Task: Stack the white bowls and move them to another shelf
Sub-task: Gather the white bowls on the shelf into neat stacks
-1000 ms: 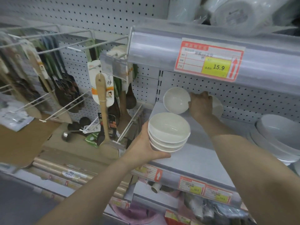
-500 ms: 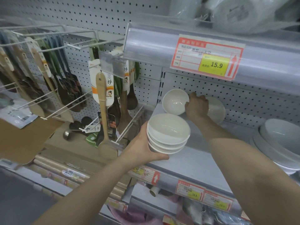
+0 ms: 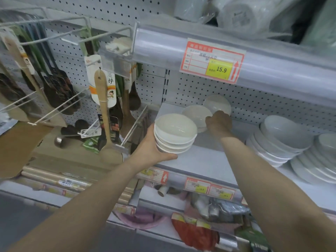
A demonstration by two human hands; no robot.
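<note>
My left hand (image 3: pixel 151 149) holds a stack of three white bowls (image 3: pixel 175 132) from below and the side, just above the front of the white shelf (image 3: pixel 203 160). My right hand (image 3: pixel 218 122) reaches toward the back of that shelf and grips the rim of a single white bowl (image 3: pixel 196 115), which is tilted toward me and lifted close behind the stack. Another white bowl (image 3: pixel 216 103) leans against the pegboard behind my right hand, partly hidden by it.
Larger white bowls and plates (image 3: pixel 283 137) are stacked on the same shelf to the right. Wooden spoons and spatulas (image 3: pixel 101 99) hang on wire hooks to the left. A shelf edge with a 15.9 price tag (image 3: pixel 211 63) overhangs the bowls. Lower shelves hold packaged goods.
My right hand has pulled the tilted single bowl away from the back wall toward the stack. The bowl behind that hand is now more exposed. The stack in my left hand stays roughly where it was.
</note>
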